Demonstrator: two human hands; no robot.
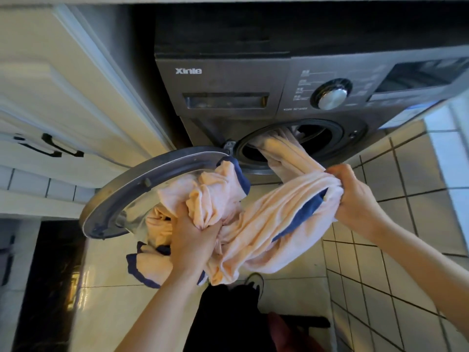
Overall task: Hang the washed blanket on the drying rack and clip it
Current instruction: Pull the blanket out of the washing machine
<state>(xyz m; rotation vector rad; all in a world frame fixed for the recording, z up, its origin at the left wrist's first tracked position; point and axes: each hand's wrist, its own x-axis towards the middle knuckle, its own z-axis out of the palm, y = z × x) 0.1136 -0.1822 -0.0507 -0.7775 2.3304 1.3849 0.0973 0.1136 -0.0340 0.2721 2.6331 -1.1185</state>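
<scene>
The glossy tiled floor (109, 313) carries the dark washing machine (228, 80) and a shoe (255, 282).

Hidden: far end of the blanket (266, 224), inside the drum (317, 138); fingers of the left hand (193, 240), buried in bunched folds; fingertips of the right hand (355, 196), under cloth; right part of the door (132, 189), behind the blanket; most of the shoe (255, 282), under hanging cloth.
Cut off: washing machine (228, 80) and right forearm, by the right edge; left forearm, by the bottom edge.
Blurred: display (418, 74).
Too small to read: labels (302, 85) beside the dial (332, 95).
</scene>
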